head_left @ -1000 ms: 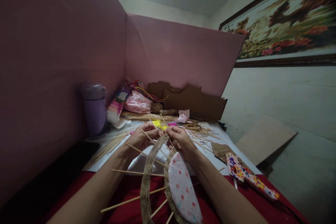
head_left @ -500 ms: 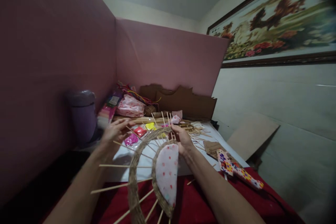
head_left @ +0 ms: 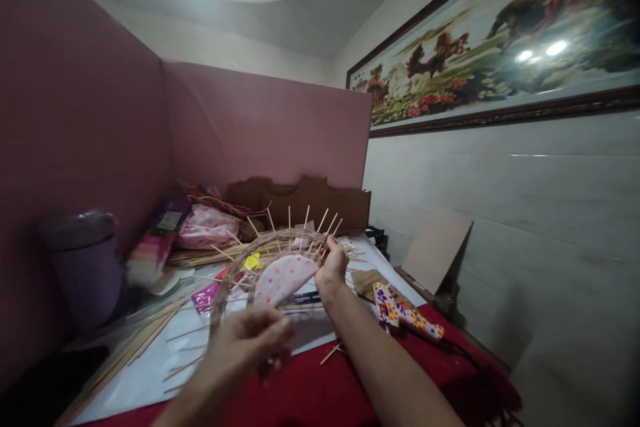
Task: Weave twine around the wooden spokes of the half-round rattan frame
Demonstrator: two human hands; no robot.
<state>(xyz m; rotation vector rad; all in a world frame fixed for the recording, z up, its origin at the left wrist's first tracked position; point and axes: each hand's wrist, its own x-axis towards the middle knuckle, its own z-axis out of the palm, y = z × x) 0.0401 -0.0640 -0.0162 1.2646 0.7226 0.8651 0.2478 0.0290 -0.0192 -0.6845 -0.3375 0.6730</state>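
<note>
A fan [head_left: 273, 237] of wound twine and radiating sticks [head_left: 289, 217], with a spotted half-disc [head_left: 285, 277] at its centre, is held tilted above the white sheet [head_left: 107, 390]. The right hand [head_left: 334, 263] is closed around its right end, thumb and fingers pinching near the outer band; a hold at this edge seems chosen to carry the fan while leaving most sticks and the half-disc uncovered. The left hand [head_left: 250, 339], blurred, lies in front of the fan's lower left, fingers partly curled; whether it touches or grips anything cannot be told. The glue gun [head_left: 405, 315] lies beside the right forearm, its front end near a cardboard scrap [head_left: 364, 282], probably set there to be within reach and to guard the table from drips. Spare sticks [head_left: 145, 337] lie at the left, apart from the fan, presumably to keep the middle free for handling
</note>
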